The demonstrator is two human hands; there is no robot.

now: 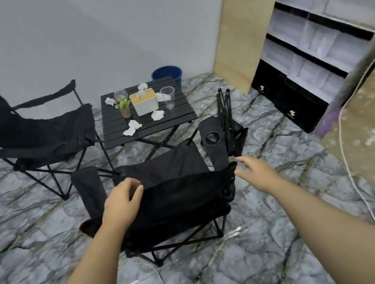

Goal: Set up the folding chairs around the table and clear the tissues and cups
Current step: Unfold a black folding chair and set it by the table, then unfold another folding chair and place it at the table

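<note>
A black folding chair stands unfolded right in front of me, its back toward me. My left hand grips the left top corner of its backrest. My right hand hovers with relaxed fingers just beside the right top corner, apart from the fabric. A second unfolded chair stands left of the low black slatted table. A third chair, still folded, stands upright right of the table. On the table lie several crumpled tissues and two clear plastic cups, one behind the plant.
A tissue box and a small potted plant sit on the table. A blue bucket stands behind it by the wall. Black-and-white shelves fill the right side. A white cable trails along the marble-pattern floor.
</note>
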